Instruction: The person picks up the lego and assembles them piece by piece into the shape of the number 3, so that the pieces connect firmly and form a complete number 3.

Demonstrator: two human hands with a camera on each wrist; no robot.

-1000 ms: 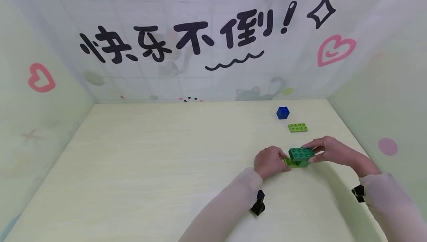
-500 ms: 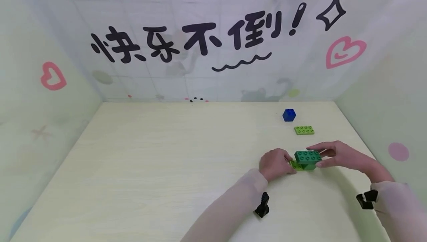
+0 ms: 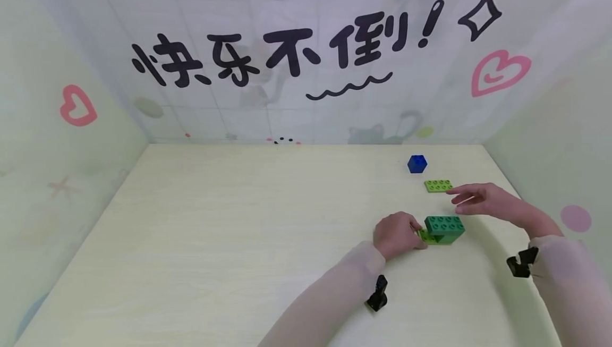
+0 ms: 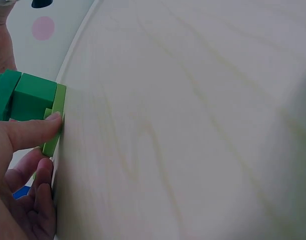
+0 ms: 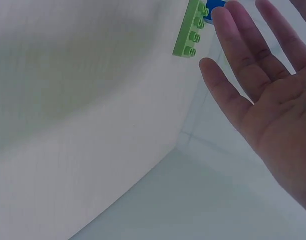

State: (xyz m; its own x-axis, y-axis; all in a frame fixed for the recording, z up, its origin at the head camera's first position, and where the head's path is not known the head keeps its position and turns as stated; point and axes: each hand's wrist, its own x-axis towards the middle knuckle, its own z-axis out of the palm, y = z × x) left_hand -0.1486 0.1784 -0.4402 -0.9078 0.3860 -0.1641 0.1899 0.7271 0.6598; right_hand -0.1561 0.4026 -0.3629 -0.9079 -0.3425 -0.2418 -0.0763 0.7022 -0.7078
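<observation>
My left hand (image 3: 398,234) pinches the left end of a light green toy-brick plate (image 3: 427,237) lying on the table. In the left wrist view the thumb presses the plate's (image 4: 60,98) side. Stacked on the plate's right part are a green brick (image 4: 35,97) and a darker green eight-stud brick (image 3: 444,225), which overhangs leftward. My right hand (image 3: 490,199) holds nothing; its fingers are extended beside a second light green plate (image 3: 437,186). In the right wrist view the fingers appear spread near that plate (image 5: 187,32); contact cannot be told.
A blue brick (image 3: 417,164) stands behind the loose plate, near the table's back edge. A printed cloth wall (image 3: 287,113) closes the back, and pale side walls (image 3: 550,140) flank the pale wooden table (image 3: 239,230).
My right hand has let go of the darker green brick and moved away toward the loose light green plate. The left hand keeps its pinch. The head view has shifted slightly.
</observation>
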